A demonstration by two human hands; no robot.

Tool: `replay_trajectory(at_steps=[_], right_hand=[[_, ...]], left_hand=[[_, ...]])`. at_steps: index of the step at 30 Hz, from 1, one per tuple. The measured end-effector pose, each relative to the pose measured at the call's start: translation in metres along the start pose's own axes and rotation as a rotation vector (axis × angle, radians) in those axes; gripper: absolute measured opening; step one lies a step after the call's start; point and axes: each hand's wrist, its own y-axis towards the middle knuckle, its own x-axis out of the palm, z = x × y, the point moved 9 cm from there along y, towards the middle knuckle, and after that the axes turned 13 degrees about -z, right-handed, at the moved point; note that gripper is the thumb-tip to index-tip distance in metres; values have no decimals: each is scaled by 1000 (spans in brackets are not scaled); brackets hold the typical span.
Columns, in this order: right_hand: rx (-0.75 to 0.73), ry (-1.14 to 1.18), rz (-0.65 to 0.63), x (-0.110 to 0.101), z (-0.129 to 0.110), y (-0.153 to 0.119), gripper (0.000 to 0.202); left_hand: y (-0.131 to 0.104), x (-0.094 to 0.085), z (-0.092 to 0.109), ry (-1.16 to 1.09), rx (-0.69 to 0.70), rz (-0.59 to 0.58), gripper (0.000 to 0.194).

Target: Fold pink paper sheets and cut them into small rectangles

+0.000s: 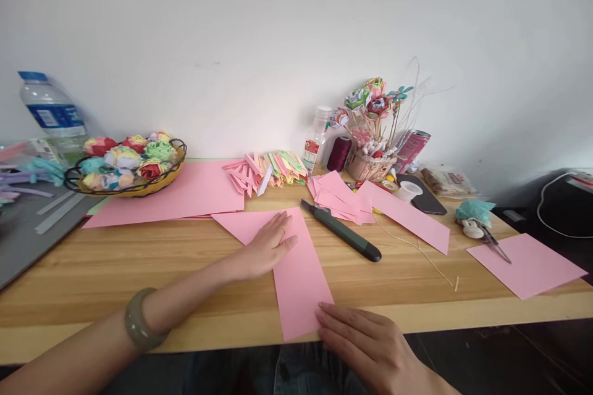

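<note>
A folded sheet of pink paper [301, 278] lies on the wooden table in front of me, with a slanted flap reaching out to its upper left. My left hand [266, 244] rests flat on its upper part, fingers stretched out, and a bangle circles that wrist. At the lower right edge of the sheet, my right hand [356, 336] touches the paper with its fingers extended and close together. Whether the right thumb is under the sheet is hidden. Just right of the paper lies a dark green utility knife [343, 231].
Behind are a basket of paper flowers [134, 182] on pink sheets, folded paper strips [269, 170] and a flower pot [370, 166]. To the right lie pink paper pieces [410, 216], and scissors [495, 244] on a pink sheet [528, 271]. A water bottle [50, 111] stands far left.
</note>
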Motion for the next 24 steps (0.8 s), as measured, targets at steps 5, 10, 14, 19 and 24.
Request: replay_trajectory(at_steps=[5, 10, 14, 19, 24], right_hand=[[261, 11, 15, -3, 23, 7, 47], [220, -160, -150, 23, 16, 26, 65], [58, -189, -83, 18, -1, 16, 39], [143, 166, 193, -28, 21, -22, 33], [1309, 317, 753, -67, 143, -139, 22]], left_hand=[[3, 0, -7, -172, 23, 42, 75], [-2, 1, -12, -381, 1, 140, 73], [-10, 2, -15, -516, 12, 176, 74], [-13, 0, -18, -480, 12, 164, 74], [-13, 0, -14, -398, -31, 140, 70]])
